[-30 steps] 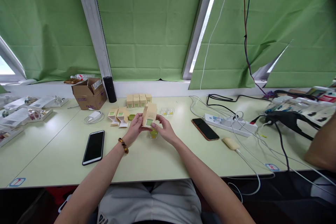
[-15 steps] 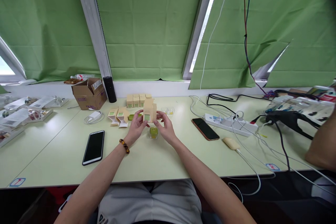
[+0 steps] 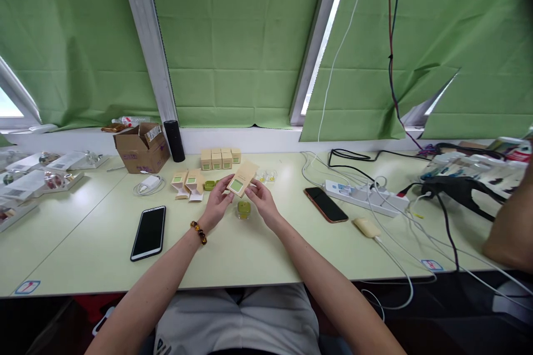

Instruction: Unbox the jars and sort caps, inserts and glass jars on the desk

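Observation:
A small tan cardboard box (image 3: 242, 178) with a green square on its face is tilted between my two hands, above the table. My left hand (image 3: 219, 199) grips its left edge, and the fingers of my right hand (image 3: 263, 202) hold its lower right side. Just below the box, a small green-lidded clear jar (image 3: 244, 210) stands on the table. Another green-lidded jar (image 3: 210, 184) is beside my left fingers. Two opened tan boxes (image 3: 194, 184) stand farther left. Behind my right fingers lie small clear pieces (image 3: 266, 176) with yellow spots.
Several tan boxes (image 3: 216, 159) line the back of the table. A large carton (image 3: 142, 148) and a black cylinder (image 3: 174, 141) stand back left. Phones lie left (image 3: 149, 233) and right (image 3: 325, 204). A power strip (image 3: 366, 197) with cables and another person's arm (image 3: 511, 227) are at right.
The tan box has turned from upright to tilted, its top leaning right and its front face more toward me. Both hands have stayed in nearly the same place.

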